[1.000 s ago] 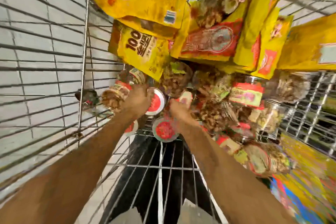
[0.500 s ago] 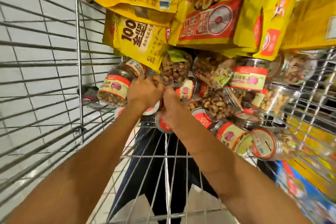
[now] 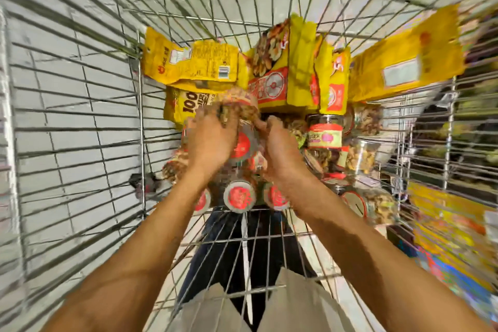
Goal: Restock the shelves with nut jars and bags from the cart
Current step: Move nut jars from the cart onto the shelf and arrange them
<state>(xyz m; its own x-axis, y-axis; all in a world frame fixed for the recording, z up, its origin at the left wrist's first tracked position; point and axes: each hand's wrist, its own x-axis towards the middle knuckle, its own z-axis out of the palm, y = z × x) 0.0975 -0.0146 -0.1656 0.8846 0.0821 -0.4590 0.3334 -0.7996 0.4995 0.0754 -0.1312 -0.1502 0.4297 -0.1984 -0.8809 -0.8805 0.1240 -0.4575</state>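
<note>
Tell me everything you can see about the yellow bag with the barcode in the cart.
The yellow bag is crinkled and glossy like foil or plastic, back side showing: a barcode at its right end, a white sticker and a red logo toward the left. It lies across the far left corner of the cart, against the wire wall, over the "100" bag.

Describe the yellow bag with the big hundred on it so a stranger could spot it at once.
Inside the wire cart, yellow bags are piled at the far end. At the pile's left, under the barcode bag and just beyond the left hand, lies the target bag. It alone bears a big black 100.
</note>
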